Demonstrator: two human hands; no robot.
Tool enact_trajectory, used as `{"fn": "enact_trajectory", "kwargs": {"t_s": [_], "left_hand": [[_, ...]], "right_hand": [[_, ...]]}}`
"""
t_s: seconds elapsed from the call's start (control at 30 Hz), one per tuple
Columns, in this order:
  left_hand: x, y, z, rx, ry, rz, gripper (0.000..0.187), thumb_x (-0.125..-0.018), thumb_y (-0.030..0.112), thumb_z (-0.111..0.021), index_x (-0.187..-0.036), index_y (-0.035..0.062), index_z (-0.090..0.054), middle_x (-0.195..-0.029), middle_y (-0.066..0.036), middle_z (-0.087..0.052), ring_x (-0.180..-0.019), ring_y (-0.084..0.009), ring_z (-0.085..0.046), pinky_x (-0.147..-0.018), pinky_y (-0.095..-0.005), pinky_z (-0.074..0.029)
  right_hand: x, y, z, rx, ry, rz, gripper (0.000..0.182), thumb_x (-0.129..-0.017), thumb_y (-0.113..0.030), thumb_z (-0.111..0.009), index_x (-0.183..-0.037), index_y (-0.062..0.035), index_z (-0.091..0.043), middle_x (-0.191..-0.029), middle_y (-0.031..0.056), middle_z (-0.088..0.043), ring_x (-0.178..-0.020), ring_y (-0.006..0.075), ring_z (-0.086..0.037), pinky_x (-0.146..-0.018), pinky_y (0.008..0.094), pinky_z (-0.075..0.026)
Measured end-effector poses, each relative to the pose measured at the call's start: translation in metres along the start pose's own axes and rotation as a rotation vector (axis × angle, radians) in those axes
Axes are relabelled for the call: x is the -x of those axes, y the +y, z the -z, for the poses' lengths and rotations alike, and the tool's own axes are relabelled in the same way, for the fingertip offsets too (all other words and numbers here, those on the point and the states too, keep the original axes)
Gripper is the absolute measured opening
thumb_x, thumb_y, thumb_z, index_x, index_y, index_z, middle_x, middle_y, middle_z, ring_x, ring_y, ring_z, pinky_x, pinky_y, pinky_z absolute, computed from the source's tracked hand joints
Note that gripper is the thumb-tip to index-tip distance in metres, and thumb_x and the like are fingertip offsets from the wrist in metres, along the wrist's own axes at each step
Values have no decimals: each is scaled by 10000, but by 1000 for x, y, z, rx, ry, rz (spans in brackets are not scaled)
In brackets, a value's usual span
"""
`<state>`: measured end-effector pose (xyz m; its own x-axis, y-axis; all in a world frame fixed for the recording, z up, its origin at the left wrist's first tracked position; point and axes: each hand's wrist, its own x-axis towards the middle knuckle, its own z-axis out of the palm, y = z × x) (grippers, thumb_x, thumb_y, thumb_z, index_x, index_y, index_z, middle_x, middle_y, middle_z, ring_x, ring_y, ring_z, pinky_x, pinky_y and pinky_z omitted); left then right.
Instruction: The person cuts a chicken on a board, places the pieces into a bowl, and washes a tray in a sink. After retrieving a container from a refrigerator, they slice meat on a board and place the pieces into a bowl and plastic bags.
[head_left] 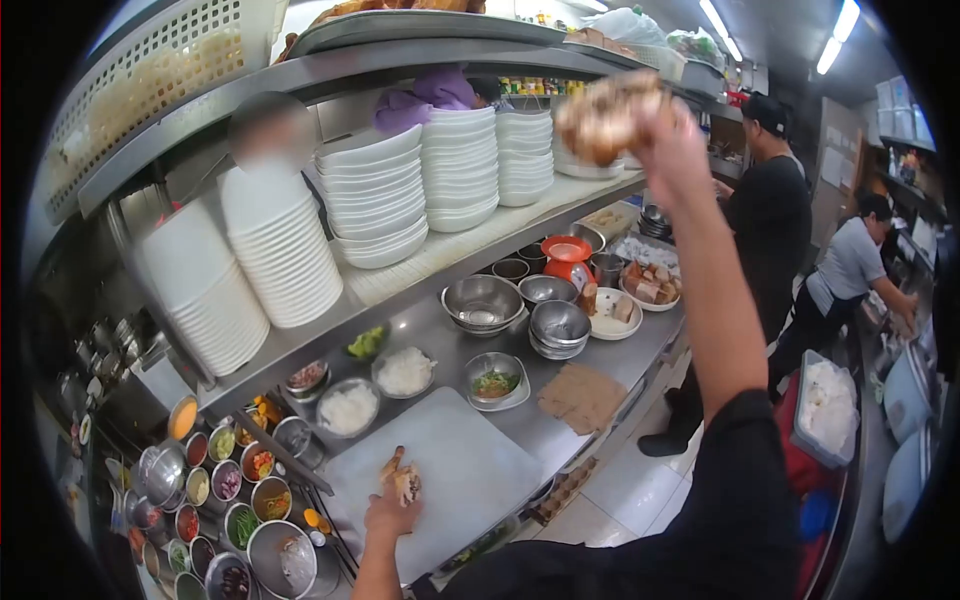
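Note:
My right hand is raised to the height of the upper shelf. Its fingers close on a large browned piece of roast chicken, smeared by motion. Down on the white cutting board, my left hand grips a smaller chicken piece with pale meat and browned skin. This smaller piece touches the board near its left side. Behind the board are a bowl of white shreds, a second such bowl and a small bowl of chopped greens.
Stacked white bowls fill the shelf above the counter. Metal bowls, an orange scale and a brown cloth lie farther right. Several ingredient tubs stand at left. Two people work at right; another is behind the shelf.

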<state>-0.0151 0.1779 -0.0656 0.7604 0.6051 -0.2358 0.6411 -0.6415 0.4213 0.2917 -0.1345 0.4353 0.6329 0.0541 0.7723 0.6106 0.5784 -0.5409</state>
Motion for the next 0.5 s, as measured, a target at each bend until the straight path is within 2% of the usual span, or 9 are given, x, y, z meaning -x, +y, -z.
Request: {"fn": "enact_trajectory", "kwargs": {"t_s": [0.03, 0.13, 0.23, 0.3, 0.4, 0.43, 0.5], "left_hand": [[-16, -19, -18, -45, 59, -22, 903, -782, 512, -634, -1539, 264, -208, -1441, -148, -335, -1228, -352, -534, -1042, -462, -382], [15, 16, 15, 20, 36, 116, 928, -754, 554, -670, -1517, 208, -271, -1312, -300, -498, -1159, -402, -582, -977, -423, -470], [32, 32, 29, 73, 28, 194, 866, -764, 505, -676, -1488, 201, -310, -1271, -290, -534, -1122, -411, -594, -964, -435, -475], [36, 36, 35, 73, 25, 220, 834, -770, 469, -680, -1477, 208, -322, -1254, -271, -554, -1091, -413, -604, -951, -442, -480], [39, 51, 35, 29, 61, 219, 791, -775, 409, -679, -1466, 232, -340, -1218, -232, -589, -1049, -411, -615, -932, -456, -485], [40, 55, 34, 5, 88, 210, 776, -775, 388, -679, -1462, 240, -349, -1202, -219, -602, -1035, -410, -619, -925, -462, -487], [38, 60, 32, 10, 142, 208, 704, -769, 364, -694, -1406, 216, -432, -1185, -271, -596, -1048, -441, -605, -907, -469, -492]], "right_hand": [[-28, -13, -15, 22, 53, 54, 375, -887, -65, -660, -1212, -14, -480, -1132, 121, -604, -1019, 219, -636, -825, 372, -577], [-140, -13, -29, 180, 105, 110, 358, -909, -165, -673, -1195, -22, -513, -1079, 93, -590, -934, 190, -611, -710, 307, -513], [-225, -4, -64, 106, 113, 89, 250, -874, -144, -672, -1110, -91, -608, -1002, 91, -644, -880, 253, -651, -736, 429, -531], [-255, 14, -87, 61, 118, 47, 203, -851, -130, -671, -1054, -136, -671, -952, 90, -681, -845, 294, -678, -754, 511, -543], [-257, 15, -102, 433, -378, -196, 122, -902, -99, -613, -1011, -102, -667, -930, 90, -650, -739, 256, -635, -653, 394, -536], [-259, 15, -104, 391, -214, -256, 119, -906, -119, -618, -1013, -101, -667, -921, 88, -650, -731, 230, -620, -624, 357, -508], [-266, 17, -95, 305, 134, -363, 126, -916, -161, -628, -1018, -98, -669, -904, 86, -649, -715, 176, -591, -564, 285, -451]]}}
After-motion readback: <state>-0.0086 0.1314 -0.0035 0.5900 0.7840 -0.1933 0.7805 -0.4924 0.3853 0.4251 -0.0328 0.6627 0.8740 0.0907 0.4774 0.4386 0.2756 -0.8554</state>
